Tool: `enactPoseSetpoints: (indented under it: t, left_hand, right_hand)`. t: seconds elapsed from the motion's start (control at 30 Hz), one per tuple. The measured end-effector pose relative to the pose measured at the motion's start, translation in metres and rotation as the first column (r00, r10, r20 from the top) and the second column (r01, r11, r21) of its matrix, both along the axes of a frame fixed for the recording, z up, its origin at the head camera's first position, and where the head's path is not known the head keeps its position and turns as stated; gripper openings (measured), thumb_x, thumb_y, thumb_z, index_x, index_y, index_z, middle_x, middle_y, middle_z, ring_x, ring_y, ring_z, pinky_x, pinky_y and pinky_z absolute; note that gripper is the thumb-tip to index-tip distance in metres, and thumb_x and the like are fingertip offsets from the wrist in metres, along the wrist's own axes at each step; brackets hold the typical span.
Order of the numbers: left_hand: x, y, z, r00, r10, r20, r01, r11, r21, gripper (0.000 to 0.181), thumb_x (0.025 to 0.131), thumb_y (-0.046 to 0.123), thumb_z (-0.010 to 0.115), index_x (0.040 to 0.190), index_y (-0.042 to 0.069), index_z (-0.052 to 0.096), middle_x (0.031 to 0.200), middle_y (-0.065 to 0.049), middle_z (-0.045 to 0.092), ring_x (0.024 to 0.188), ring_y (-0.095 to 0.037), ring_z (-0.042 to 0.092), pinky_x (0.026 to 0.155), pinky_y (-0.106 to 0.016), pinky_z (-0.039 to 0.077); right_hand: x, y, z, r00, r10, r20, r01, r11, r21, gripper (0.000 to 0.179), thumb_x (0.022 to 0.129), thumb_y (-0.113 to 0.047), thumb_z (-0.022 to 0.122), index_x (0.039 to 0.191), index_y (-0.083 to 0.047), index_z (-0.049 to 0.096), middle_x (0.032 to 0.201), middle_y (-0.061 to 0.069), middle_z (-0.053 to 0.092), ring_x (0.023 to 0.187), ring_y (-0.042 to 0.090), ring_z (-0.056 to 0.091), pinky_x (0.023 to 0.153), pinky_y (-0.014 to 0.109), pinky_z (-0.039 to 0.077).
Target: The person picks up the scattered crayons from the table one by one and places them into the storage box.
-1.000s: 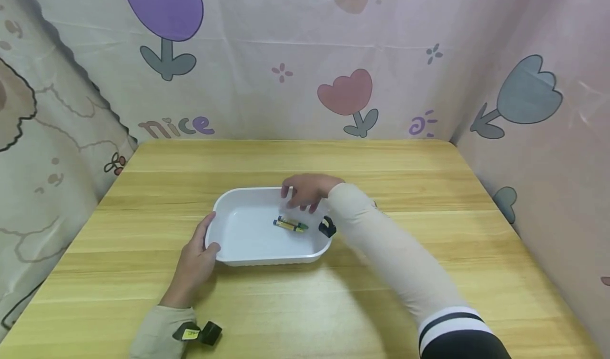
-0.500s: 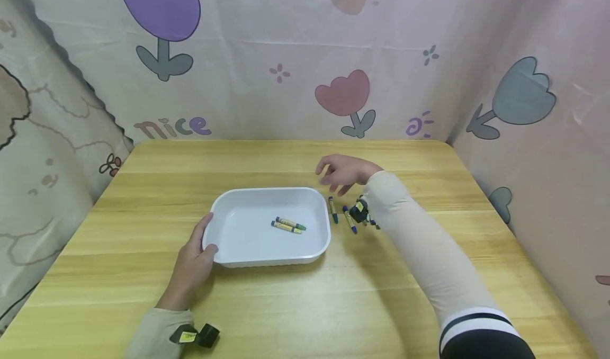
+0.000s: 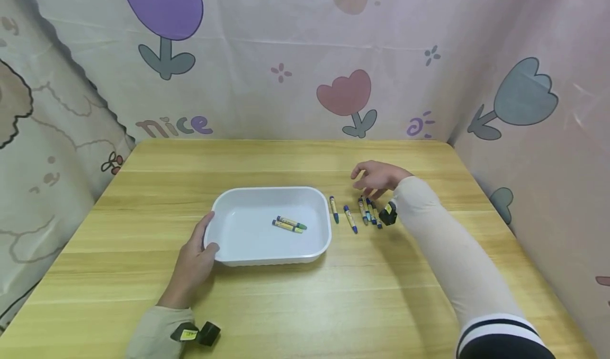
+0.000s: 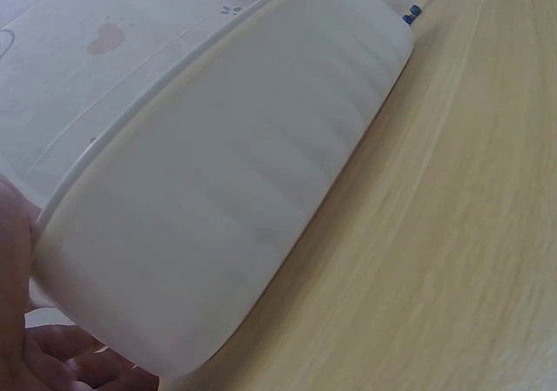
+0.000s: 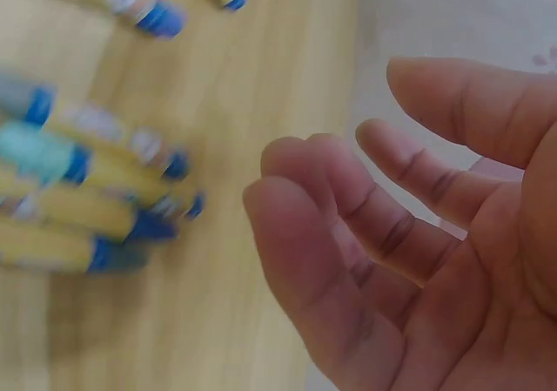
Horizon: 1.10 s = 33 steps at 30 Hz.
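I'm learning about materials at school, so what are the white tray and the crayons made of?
The white tray looks like hard plastic, smooth and slightly shiny, with shallow ridges in its side. The crayons seem waxy, with dull coloured ends; their printed yellow wrappers are probably paper.

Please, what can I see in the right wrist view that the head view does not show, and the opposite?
Only the right wrist view: the palm side of the right hand, its fingers holding nothing.

Only the head view: the white tray, the two crayons lying in it, and the left hand gripping its left end.

Both: the right hand, loose crayons on the wooden table, and part of the patterned cloth behind.
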State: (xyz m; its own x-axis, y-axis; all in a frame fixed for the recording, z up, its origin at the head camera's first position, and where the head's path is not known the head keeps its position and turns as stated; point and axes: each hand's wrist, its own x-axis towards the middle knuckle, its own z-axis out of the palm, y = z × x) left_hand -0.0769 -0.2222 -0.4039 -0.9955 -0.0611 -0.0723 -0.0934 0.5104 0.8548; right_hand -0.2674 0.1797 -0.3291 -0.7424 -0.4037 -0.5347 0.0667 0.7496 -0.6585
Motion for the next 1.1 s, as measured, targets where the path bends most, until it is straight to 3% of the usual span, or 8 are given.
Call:
enactPoseSetpoints:
  t: [0.3, 0.43, 0.63, 0.87, 1.1]
  left_hand:
    - [0.000, -0.001, 0.000, 1.000, -0.013, -0.014, 0.013, 1.000, -0.004, 0.071, 0.093, 0.002, 0.040, 0.157, 0.014, 0.013, 0.160, -0.017, 0.010, 0.144, -0.041, 0.012, 0.113, -0.058, 0.018]
    - [-0.001, -0.001, 0.000, 0.999, -0.019, -0.027, 0.019, 1.000, -0.001, 0.070, 0.092, 0.001, 0.040, 0.156, 0.013, 0.014, 0.160, -0.018, 0.012, 0.143, -0.042, 0.013, 0.113, -0.059, 0.018]
    - [-0.001, -0.001, -0.002, 1.000, -0.011, -0.017, 0.011, 1.000, -0.001, 0.071, 0.092, 0.002, 0.040, 0.157, 0.015, 0.015, 0.160, -0.017, 0.012, 0.143, -0.042, 0.013, 0.113, -0.059, 0.018]
    - [-0.001, -0.001, -0.002, 1.000, -0.004, -0.013, 0.004, 1.000, -0.005, 0.070, 0.092, 0.002, 0.040, 0.157, 0.015, 0.015, 0.160, -0.017, 0.013, 0.143, -0.041, 0.014, 0.113, -0.058, 0.018]
    - [0.000, -0.001, -0.001, 1.000, -0.005, -0.017, 0.005, 1.000, -0.006, 0.071, 0.092, 0.002, 0.040, 0.157, 0.015, 0.014, 0.160, -0.018, 0.012, 0.143, -0.042, 0.014, 0.113, -0.058, 0.018]
  right_hand:
    - [0.004, 0.027, -0.020, 0.996, -0.040, 0.077, 0.037, 0.998, 0.045, 0.040, 0.096, -0.010, 0.055, 0.132, -0.001, 0.040, 0.088, 0.010, 0.054, 0.069, 0.017, 0.050, 0.067, 0.032, 0.053]
    - [0.008, 0.036, -0.030, 0.991, -0.064, 0.121, 0.057, 0.997, 0.060, 0.035, 0.094, -0.006, 0.056, 0.126, -0.001, 0.044, 0.078, 0.006, 0.053, 0.060, 0.013, 0.045, 0.055, 0.024, 0.043]
    - [0.013, 0.042, -0.038, 0.980, -0.108, 0.165, 0.102, 0.994, 0.044, 0.038, 0.089, 0.001, 0.059, 0.124, -0.002, 0.045, 0.080, 0.010, 0.056, 0.054, 0.012, 0.040, 0.049, 0.022, 0.034]
    - [0.015, 0.043, -0.039, 0.992, -0.078, 0.097, 0.071, 0.995, 0.066, 0.031, 0.087, 0.001, 0.064, 0.115, -0.002, 0.051, 0.093, 0.013, 0.059, 0.058, 0.015, 0.044, 0.053, 0.024, 0.041]
    - [0.014, 0.042, -0.037, 0.995, -0.052, 0.081, 0.048, 0.997, 0.053, 0.030, 0.087, 0.003, 0.062, 0.114, -0.001, 0.050, 0.099, 0.015, 0.056, 0.062, 0.016, 0.047, 0.055, 0.025, 0.045]
